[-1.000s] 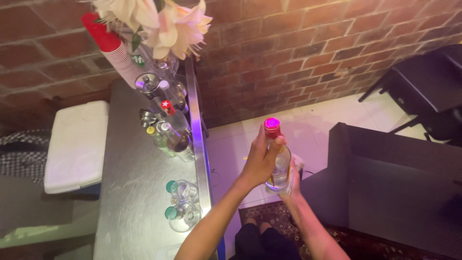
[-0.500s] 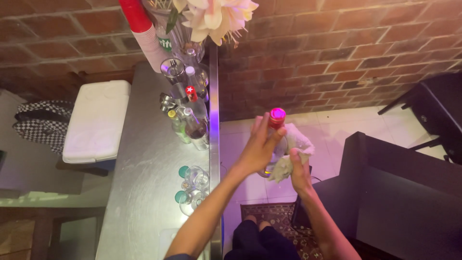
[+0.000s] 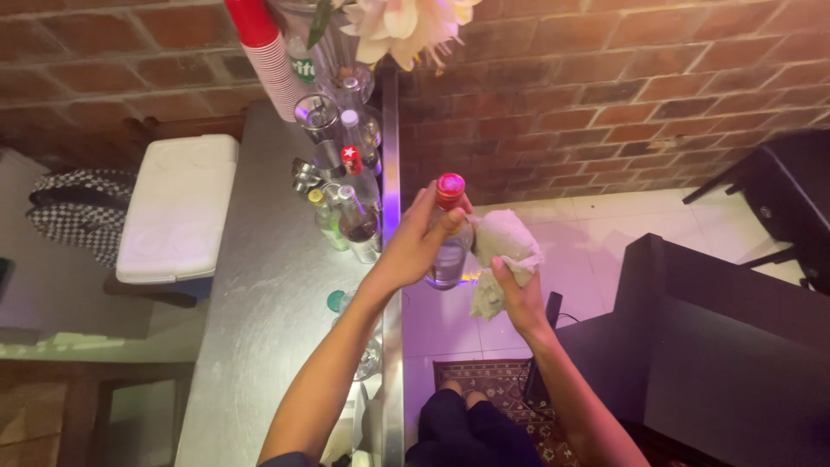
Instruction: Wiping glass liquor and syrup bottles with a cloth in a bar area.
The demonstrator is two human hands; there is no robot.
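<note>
A clear glass bottle with a red cap (image 3: 449, 232) is held upright just past the edge of the steel counter (image 3: 259, 320), the left hand (image 3: 415, 246) wrapped around its neck and shoulder, while the right hand (image 3: 517, 292) clutches a crumpled white cloth (image 3: 504, 246) just beside the bottle.

Wall: red brick wall (image 3: 622, 78) across the top of the view.
Counter: long grey metal counter (image 3: 259, 285), running from the wall toward the viewer.
Floor: pale tiled floor (image 3: 622, 233), tinted by purple light near the counter edge.
Rug: patterned rug (image 3: 497, 389) on the floor below.
Furniture, right: black cabinet (image 3: 726, 346); dark chair (image 3: 778, 203) beyond it.
Furniture, left: white cooler (image 3: 177, 207) beside the counter; checkered cloth (image 3: 73, 216) next to it.
</note>
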